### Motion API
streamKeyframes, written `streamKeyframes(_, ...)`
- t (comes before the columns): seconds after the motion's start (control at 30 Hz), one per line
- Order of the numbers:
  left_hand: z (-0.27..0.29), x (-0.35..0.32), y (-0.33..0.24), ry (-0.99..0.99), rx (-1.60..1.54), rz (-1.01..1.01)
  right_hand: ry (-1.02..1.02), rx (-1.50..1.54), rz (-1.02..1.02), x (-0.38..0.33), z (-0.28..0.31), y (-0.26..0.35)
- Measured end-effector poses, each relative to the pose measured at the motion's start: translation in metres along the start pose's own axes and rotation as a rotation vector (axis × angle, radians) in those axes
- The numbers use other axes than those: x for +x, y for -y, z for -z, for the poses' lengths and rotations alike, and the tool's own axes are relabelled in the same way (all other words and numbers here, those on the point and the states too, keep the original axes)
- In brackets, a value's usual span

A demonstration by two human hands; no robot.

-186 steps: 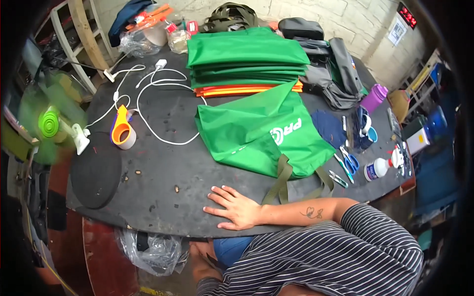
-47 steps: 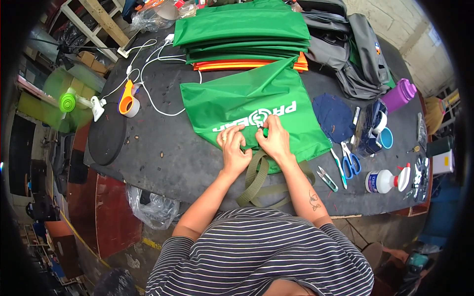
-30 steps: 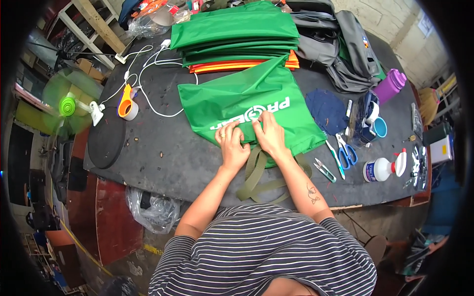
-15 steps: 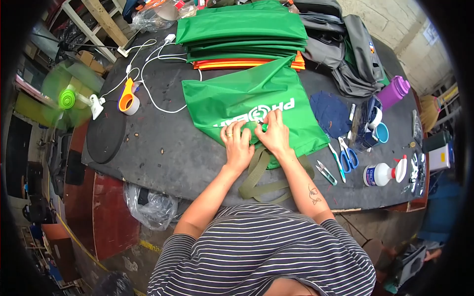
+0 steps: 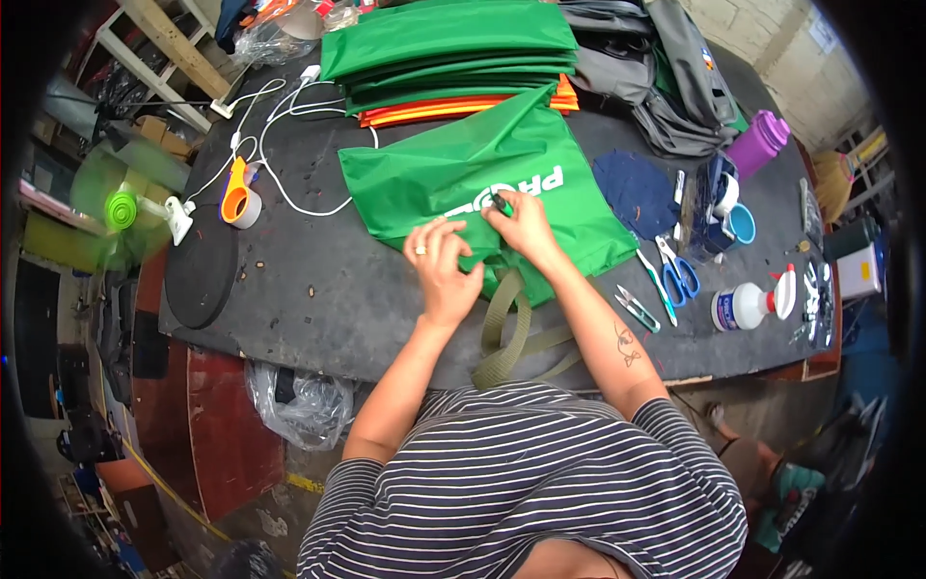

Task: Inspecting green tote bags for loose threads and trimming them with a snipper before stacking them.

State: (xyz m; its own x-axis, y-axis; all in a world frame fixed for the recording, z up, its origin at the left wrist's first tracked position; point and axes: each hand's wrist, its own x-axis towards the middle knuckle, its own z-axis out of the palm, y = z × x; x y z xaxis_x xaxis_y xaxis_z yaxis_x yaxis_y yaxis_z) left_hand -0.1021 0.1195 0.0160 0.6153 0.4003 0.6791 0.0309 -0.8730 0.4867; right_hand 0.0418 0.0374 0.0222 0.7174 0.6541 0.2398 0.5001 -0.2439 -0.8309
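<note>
A green bag (image 5: 463, 159) with white lettering lies flat on the dark table in front of me, an olive webbing strap (image 5: 502, 333) trailing from its near edge. My right hand (image 5: 521, 227) is closed round a small green and black tool (image 5: 502, 205), whose kind I cannot make out, above the lettering. Close by on the left, my left hand (image 5: 439, 265) is over the bag's lower edge with its fingers apart and loosely bent. Nothing shows between those fingers.
Behind the bag are stacked folded green bags (image 5: 449, 43) and grey bags (image 5: 675, 87). Blue scissors (image 5: 680, 280), thread snips (image 5: 637, 309), a spray bottle (image 5: 748, 307) and a purple bottle (image 5: 759, 145) stand or lie at right. Left are a tape dispenser (image 5: 238, 198) and a spinning fan (image 5: 121, 210).
My right hand has lifted up and left from the bag's near edge, bringing the tool into clearer view. The left hand has loosened and shifted slightly left. The strap now stands in a loop.
</note>
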Motion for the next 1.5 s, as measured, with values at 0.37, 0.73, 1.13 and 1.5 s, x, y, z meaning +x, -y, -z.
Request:
streamKeyframes(0.37,0.115,-0.038,0.013,-0.08,-0.118,0.407,-0.438,-0.311,0.019,-0.079,0.135,-0.016)
streamKeyframes(0.73,0.124,-0.079,-0.004,0.133,0.362,-0.07,-0.406,-0.692,0.16,-0.166,0.133,-0.035)
streamKeyframes(1.13,0.113,-0.015,0.009,0.48,-0.015,0.046,-0.121,-0.457,0.317,-0.111,0.087,-0.004)
streamKeyframes(1.5,0.102,0.019,0.022,0.696,-0.138,0.188,0.115,-0.248,-0.244,-0.079,0.091,-0.001)
